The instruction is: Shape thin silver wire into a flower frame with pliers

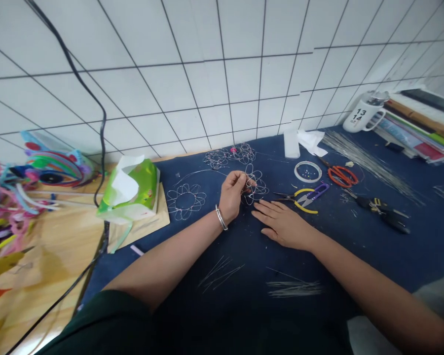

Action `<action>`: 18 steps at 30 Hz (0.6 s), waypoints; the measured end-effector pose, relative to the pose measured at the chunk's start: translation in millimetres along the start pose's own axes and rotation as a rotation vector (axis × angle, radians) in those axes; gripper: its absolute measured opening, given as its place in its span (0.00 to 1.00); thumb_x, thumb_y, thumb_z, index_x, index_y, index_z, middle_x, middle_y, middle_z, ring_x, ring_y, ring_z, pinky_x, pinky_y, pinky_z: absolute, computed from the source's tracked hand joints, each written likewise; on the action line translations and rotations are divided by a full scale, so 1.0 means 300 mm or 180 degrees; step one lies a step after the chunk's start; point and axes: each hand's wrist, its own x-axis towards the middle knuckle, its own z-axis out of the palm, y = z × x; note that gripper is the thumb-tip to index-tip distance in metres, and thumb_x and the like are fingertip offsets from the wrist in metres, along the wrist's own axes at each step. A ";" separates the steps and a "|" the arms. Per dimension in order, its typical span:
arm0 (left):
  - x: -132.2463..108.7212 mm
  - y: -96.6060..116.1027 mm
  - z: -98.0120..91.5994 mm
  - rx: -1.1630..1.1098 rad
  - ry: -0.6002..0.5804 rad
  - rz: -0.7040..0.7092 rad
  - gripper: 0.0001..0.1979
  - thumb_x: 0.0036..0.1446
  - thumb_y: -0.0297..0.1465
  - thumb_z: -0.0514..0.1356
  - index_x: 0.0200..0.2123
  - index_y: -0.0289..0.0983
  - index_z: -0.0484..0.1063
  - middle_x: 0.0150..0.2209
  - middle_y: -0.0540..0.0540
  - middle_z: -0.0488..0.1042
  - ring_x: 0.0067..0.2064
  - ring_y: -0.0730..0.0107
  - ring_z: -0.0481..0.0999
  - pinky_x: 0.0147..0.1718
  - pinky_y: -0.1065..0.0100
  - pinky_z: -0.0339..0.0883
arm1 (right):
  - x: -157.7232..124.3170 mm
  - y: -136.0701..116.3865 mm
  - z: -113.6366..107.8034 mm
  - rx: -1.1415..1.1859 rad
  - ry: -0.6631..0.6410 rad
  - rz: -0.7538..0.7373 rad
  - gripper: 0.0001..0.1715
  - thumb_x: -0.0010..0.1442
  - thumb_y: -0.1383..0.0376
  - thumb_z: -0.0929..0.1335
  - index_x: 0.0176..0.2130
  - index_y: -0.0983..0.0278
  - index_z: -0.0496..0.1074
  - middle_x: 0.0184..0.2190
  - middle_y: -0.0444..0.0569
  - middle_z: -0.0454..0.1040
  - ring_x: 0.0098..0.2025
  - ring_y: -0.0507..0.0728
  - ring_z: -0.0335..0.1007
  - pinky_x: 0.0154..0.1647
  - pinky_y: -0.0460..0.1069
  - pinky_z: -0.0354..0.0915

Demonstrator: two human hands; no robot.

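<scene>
My left hand (234, 193), with a silver bangle at the wrist, pinches a wire flower (257, 183) made of thin looped petals and holds it a little above the dark blue cloth. My right hand (283, 224) lies palm down on the cloth, fingers stretched out just below the flower. Close to its fingertips are yellow-handled pliers (306, 201) and a purple thread snipper (317, 193). To the left, a flat ring of wire petals (187, 201) rests on the cloth. Behind the hands sit more bent wire flowers (231, 155), with a red bit among them.
Bundles of straight wire lie near me (295, 288) and at the right (370, 160). Red-handled scissors (342, 176), a white bead dish (308, 171) and black pliers (383, 212) are on the right. A green tissue pack (142, 185) stands left; a mug (362, 116) stands back right.
</scene>
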 end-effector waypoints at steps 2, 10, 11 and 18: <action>-0.002 -0.007 0.002 0.0019 0.0027 -0.0017 0.09 0.55 0.38 0.55 0.32 0.38 0.63 0.29 0.50 0.71 0.32 0.72 0.72 0.29 0.72 0.64 | 0.000 -0.005 -0.002 -0.0024 -0.0047 -0.0039 0.28 0.62 0.57 0.57 0.60 0.56 0.51 0.62 0.48 0.47 0.64 0.58 0.38 0.59 0.59 0.45; -0.016 -0.011 0.003 0.0090 0.0113 0.0036 0.10 0.55 0.39 0.55 0.32 0.37 0.64 0.28 0.49 0.71 0.30 0.74 0.72 0.28 0.72 0.63 | -0.005 -0.015 -0.027 -0.0004 -0.0018 -0.0191 0.22 0.61 0.58 0.59 0.56 0.50 0.59 0.62 0.46 0.49 0.62 0.61 0.41 0.56 0.61 0.47; -0.021 -0.009 0.000 0.0099 0.0136 0.0020 0.10 0.55 0.39 0.55 0.32 0.37 0.64 0.28 0.49 0.71 0.30 0.74 0.71 0.28 0.73 0.63 | -0.007 -0.015 -0.025 0.0027 0.0006 -0.0194 0.22 0.61 0.58 0.59 0.55 0.50 0.59 0.62 0.47 0.50 0.62 0.61 0.42 0.55 0.61 0.48; -0.043 0.002 -0.012 0.0083 -0.0030 -0.0140 0.09 0.56 0.36 0.54 0.34 0.36 0.65 0.29 0.49 0.71 0.32 0.73 0.72 0.30 0.71 0.65 | -0.030 -0.024 -0.008 0.0308 0.0068 -0.0075 0.22 0.61 0.61 0.59 0.55 0.55 0.60 0.59 0.50 0.55 0.61 0.61 0.47 0.54 0.59 0.51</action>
